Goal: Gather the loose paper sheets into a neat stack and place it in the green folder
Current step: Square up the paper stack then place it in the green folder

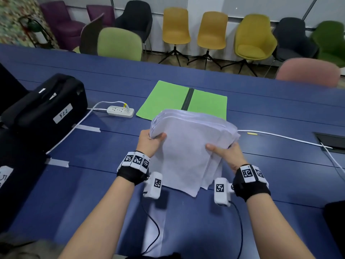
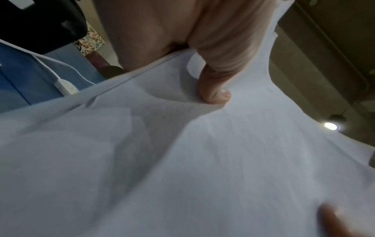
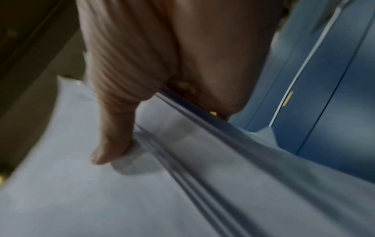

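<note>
Both thumbs are clamped on top of the papers [image 1: 188, 146], with the rest of the fingers tucked underneath: left hand [image 1: 149, 143] on the left edge, right hand [image 1: 226, 153] on the right. The bundle sits mid-frame, tilted, its bottom edges uneven and about touching the table [image 1: 261, 101]. I'd loosen the pinch a bit and tap that low edge down to square it. The green folder [image 1: 168, 99] lies open just behind, upper middle.

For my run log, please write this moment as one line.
left hand: grips papers | right hand: grips papers | papers: lifted, uneven edges | folder: open, flat on table, behind papers
</note>
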Demonstrator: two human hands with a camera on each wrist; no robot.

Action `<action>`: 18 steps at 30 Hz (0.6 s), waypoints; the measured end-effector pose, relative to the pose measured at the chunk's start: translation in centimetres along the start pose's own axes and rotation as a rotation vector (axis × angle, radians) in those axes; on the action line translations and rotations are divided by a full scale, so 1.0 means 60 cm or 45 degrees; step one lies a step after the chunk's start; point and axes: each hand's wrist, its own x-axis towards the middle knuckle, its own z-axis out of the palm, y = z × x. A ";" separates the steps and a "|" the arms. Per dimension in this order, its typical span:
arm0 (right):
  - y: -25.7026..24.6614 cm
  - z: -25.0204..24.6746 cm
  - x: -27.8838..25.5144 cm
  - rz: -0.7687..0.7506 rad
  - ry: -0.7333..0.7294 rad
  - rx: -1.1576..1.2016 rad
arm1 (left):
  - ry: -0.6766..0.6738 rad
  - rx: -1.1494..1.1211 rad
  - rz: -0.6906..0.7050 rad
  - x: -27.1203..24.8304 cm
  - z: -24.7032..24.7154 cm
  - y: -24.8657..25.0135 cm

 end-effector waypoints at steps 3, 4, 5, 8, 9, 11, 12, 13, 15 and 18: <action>0.002 0.004 -0.010 0.037 0.149 0.051 | 0.004 -0.128 0.097 -0.015 -0.006 0.022; -0.009 0.007 -0.011 -0.014 0.203 0.077 | 0.000 -0.177 0.141 -0.020 -0.009 0.031; -0.027 0.009 -0.012 -0.083 0.247 0.083 | 0.003 -0.209 0.209 -0.024 -0.014 0.043; -0.075 0.003 -0.022 -0.327 0.251 0.063 | -0.014 -0.191 0.488 -0.032 -0.030 0.061; -0.078 -0.002 -0.026 -0.384 0.218 0.060 | -0.039 -0.135 0.530 -0.034 -0.034 0.062; -0.061 -0.006 -0.033 -0.358 0.146 -0.021 | -0.132 -0.043 0.472 -0.031 -0.036 0.045; -0.040 -0.006 -0.037 -0.277 0.105 -0.069 | -0.177 -0.059 0.378 -0.030 -0.032 0.031; -0.017 -0.004 -0.038 -0.174 0.088 -0.110 | -0.200 -0.068 0.278 -0.029 -0.027 0.017; 0.017 0.003 -0.041 -0.009 0.109 -0.141 | -0.179 -0.031 0.169 -0.030 -0.019 0.000; 0.021 0.002 -0.029 -0.066 0.189 -0.273 | -0.109 0.038 0.202 -0.029 -0.018 0.013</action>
